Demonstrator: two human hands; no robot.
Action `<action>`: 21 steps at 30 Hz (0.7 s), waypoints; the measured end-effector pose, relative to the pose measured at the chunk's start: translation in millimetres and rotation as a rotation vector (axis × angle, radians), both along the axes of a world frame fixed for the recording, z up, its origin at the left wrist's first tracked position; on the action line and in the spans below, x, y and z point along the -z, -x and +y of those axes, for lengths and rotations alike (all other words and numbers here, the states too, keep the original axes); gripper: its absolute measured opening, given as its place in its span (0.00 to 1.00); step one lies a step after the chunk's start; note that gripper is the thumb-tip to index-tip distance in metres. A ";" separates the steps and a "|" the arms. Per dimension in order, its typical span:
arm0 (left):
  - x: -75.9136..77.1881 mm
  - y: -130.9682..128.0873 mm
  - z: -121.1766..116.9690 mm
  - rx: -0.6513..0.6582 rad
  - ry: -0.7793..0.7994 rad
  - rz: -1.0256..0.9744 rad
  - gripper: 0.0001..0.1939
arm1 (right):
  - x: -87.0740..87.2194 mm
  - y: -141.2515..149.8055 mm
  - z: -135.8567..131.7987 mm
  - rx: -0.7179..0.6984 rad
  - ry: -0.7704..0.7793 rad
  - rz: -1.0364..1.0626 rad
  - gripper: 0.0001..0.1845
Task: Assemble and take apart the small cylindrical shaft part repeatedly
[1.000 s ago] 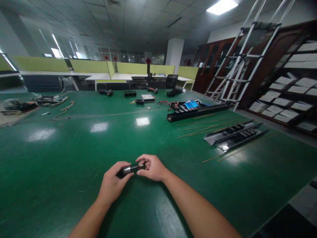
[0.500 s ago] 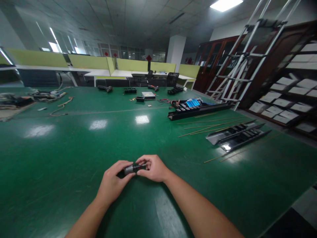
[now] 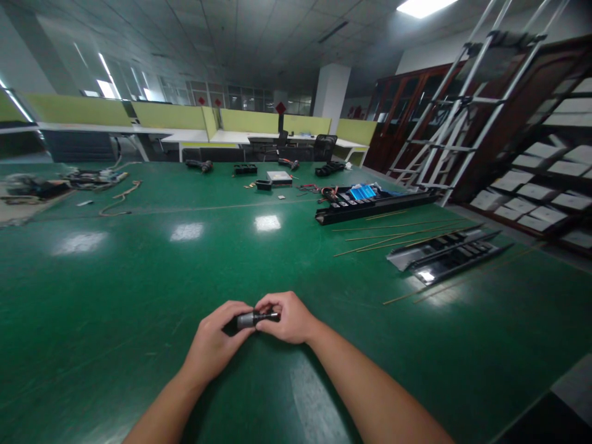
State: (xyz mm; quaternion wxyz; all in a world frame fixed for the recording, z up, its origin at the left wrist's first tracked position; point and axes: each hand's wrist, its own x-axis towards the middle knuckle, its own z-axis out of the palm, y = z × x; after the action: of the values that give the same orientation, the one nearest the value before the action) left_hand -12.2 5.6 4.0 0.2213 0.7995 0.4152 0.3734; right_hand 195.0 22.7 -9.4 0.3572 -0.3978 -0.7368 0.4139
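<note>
Low over the near part of the green table [image 3: 139,277], my two hands hold one small grey-and-black cylinder [image 3: 246,320] between them. It lies roughly sideways, and a thin dark shaft-like part runs from it toward my right palm. My left hand [image 3: 221,334] grips the grey end between thumb and fingers. My right hand [image 3: 289,317] pinches the black end, fingertips close to those of the left. Fingers cover parts of the cylinder, so its exact kind is unclear.
Black metal channels [image 3: 370,209] and dark trays [image 3: 456,256] are to the right, with thin yellowish rods [image 3: 383,239] between. Power drills [image 3: 200,165], a grey box [image 3: 279,178] and black parts line the far edge. Electronics and wires [image 3: 92,179] lie far left.
The cylinder has shifted slightly right in the picture, and more of its thin end shows by my right palm. The fingertips of both hands are closer together. The view has tilted slightly.
</note>
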 end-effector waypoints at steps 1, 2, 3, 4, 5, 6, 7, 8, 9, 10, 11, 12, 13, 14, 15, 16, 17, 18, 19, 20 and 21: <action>0.2 0.1 -0.3 0.000 0.002 0.004 0.10 | 0.0 0.1 -0.1 0.000 -0.009 -0.003 0.15; 0.6 0.3 -0.4 -0.005 0.001 0.005 0.10 | 0.4 0.2 0.0 0.004 -0.015 -0.007 0.14; 1.2 0.5 -0.4 -0.013 -0.002 0.006 0.11 | 1.0 0.4 0.1 0.008 -0.018 -0.013 0.13; 1.9 0.8 -0.4 -0.019 -0.005 0.006 0.11 | 1.8 0.5 0.4 0.014 -0.020 -0.020 0.13; 2.6 1.1 -0.4 -0.022 -0.007 0.007 0.11 | 2.6 0.6 0.7 0.020 -0.023 -0.028 0.12; 3.4 1.3 -0.4 -0.022 -0.007 0.009 0.11 | 3.3 0.7 1.0 0.026 -0.030 -0.036 0.12; 4.0 1.4 -0.4 -0.022 -0.008 0.010 0.11 | 3.8 0.7 1.2 0.033 -0.040 -0.044 0.12; 4.6 1.4 -0.5 -0.023 -0.009 0.012 0.11 | 4.1 0.7 1.5 0.037 -0.051 -0.051 0.12; 5.0 1.3 -0.6 -0.025 -0.009 0.014 0.12 | 4.2 0.7 1.7 0.040 -0.062 -0.058 0.11; 5.4 1.2 -0.7 -0.029 -0.010 0.014 0.12 | 4.1 0.7 1.8 0.040 -0.072 -0.061 0.11; 5.6 1.0 -0.9 -0.034 -0.011 0.013 0.12 | 3.9 0.7 1.9 0.038 -0.080 -0.061 0.11; 5.9 0.8 -0.9 -0.038 -0.012 0.011 0.12 | 3.8 0.8 1.9 0.034 -0.086 -0.057 0.11; 6.1 0.7 -0.9 -0.038 -0.013 0.011 0.12 | 3.7 0.9 1.9 0.032 -0.091 -0.052 0.10; 6.4 0.6 -0.8 -0.038 -0.015 0.010 0.12 | 3.9 1.0 1.9 0.033 -0.095 -0.049 0.10; 6.8 0.7 -0.7 -0.037 -0.016 0.010 0.12 | 4.2 1.2 1.9 0.035 -0.097 -0.046 0.09; 7.2 0.8 -0.6 -0.037 -0.018 0.011 0.12 | 4.6 1.3 1.8 0.038 -0.096 -0.046 0.09; 7.6 1.1 -0.4 -0.037 -0.018 0.012 0.13 | 5.1 1.3 1.9 0.042 -0.092 -0.045 0.09; 8.0 1.3 -0.4 -0.039 -0.017 0.013 0.13 | 5.5 1.3 1.9 0.045 -0.086 -0.046 0.09; 8.2 1.6 -0.4 -0.041 -0.017 0.014 0.13 | 5.8 1.2 2.0 0.046 -0.079 -0.045 0.09; 8.3 1.8 -0.5 -0.043 -0.018 0.014 0.13 | 5.9 1.0 2.1 0.046 -0.072 -0.045 0.09; 8.3 1.9 -0.6 -0.044 -0.020 0.015 0.13 | 5.8 0.8 2.2 0.045 -0.068 -0.044 0.09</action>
State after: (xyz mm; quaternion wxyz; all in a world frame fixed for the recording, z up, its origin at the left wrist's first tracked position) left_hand -14.1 4.9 -4.3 0.2019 0.7951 0.4305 0.3765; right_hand 194.2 24.9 -15.3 0.3632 -0.4111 -0.7489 0.3717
